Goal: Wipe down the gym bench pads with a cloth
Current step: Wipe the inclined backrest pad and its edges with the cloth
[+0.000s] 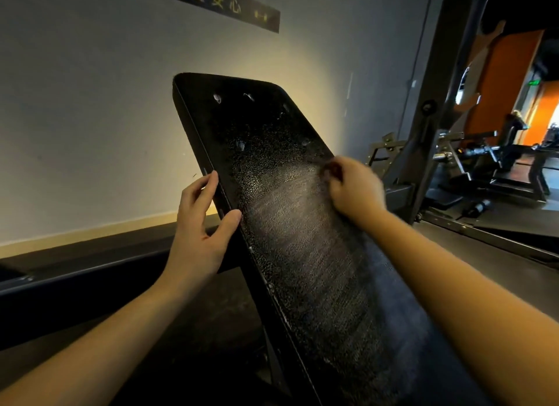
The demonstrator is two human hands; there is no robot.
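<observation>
On the tilted bench pad (287,239), the left hand (199,224) is gripping the left edge while the blurred right hand (354,190) is clutching what appears to be the cloth (332,168) near the right edge, where a slip off the side would likely leave the upper droplets (217,98) unwiped.

**A gym floor**

A black, inclined bench pad (287,224) in grained vinyl stands before a plain wall (90,103) that carries a dark banner (211,0) of Chinese characters. To the right rises a heavy steel rack upright (438,103). Blurred beyond it is what looks like a weight machine (499,169) beside orange walls (508,81).
</observation>
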